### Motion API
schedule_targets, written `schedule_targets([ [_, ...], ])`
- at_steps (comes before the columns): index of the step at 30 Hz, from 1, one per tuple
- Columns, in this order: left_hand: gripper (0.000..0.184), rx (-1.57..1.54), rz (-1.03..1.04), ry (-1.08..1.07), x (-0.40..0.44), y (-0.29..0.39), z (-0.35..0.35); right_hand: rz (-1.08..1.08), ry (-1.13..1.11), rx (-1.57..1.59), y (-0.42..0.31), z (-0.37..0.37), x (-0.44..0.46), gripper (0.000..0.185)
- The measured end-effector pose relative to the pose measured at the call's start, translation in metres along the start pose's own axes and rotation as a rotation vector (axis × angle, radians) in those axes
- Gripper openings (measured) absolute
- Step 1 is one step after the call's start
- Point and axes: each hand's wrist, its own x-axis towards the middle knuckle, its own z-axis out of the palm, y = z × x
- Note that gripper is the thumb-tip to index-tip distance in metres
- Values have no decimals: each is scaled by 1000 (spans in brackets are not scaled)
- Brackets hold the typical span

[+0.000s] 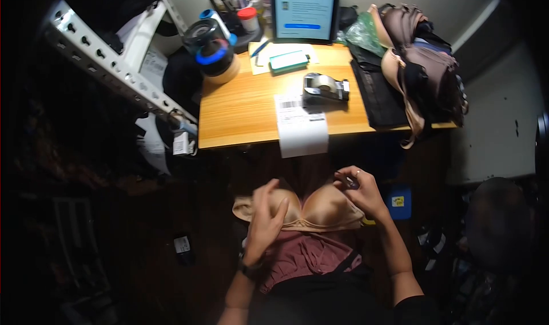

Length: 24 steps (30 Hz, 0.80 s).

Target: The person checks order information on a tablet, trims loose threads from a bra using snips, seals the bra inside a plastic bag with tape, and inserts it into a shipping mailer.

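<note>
1. Between the left grip (267, 215) and the right grip (361, 192), a beige bra (320, 210) lies across the person's lap, over mauve cloth (306, 256).
2. Its long axis runs side to side, from beside one grip to the other; the cups bulge upward, with the lower band edge toward the person's body.
3. The left grip is released, fingers spread over the left cup; whether they touch it is unclear.
4. The right grip is curled closed around a small dark object (353, 183) at the right cup's upper edge.
5. Ahead of both grips, a printed paper (303, 139) overhangs the worktop (240, 116), near a tape dispenser (325, 90).
</note>
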Motion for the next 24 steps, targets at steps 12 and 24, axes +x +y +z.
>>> schedule_targets([
  [12,43,-374,-211,-854,27,-49,120,485,-452,182,45,-56,-48,36],
  [24,33,-1049,-927,-641,61,-66,119,157,-877,507,16,-129,-58,29],
])
